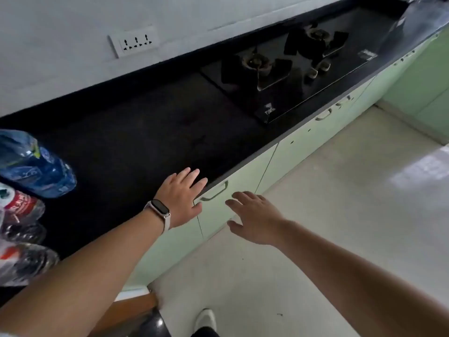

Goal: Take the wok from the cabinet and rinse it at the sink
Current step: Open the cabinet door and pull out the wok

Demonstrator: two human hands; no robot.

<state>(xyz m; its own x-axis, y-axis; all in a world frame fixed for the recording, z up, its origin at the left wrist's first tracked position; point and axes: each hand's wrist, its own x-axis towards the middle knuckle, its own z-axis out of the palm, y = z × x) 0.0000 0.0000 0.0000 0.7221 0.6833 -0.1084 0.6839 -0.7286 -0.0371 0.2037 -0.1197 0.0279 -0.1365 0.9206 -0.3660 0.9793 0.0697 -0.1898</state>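
Note:
Pale green cabinet doors run under a black countertop, all closed. A metal handle sits at the top of the nearest door. My left hand, with a watch band on the wrist, lies flat over the counter's front edge just left of that handle, fingers spread and empty. My right hand hovers in front of the same door, just right of and below the handle, fingers apart and holding nothing. No wok and no sink are in view.
A black two-burner gas hob is set into the counter at the right. Several plastic bottles, one large and blue, stand at the left edge. A wall socket strip is above. Light tiled floor lies to the right, with my shoe below.

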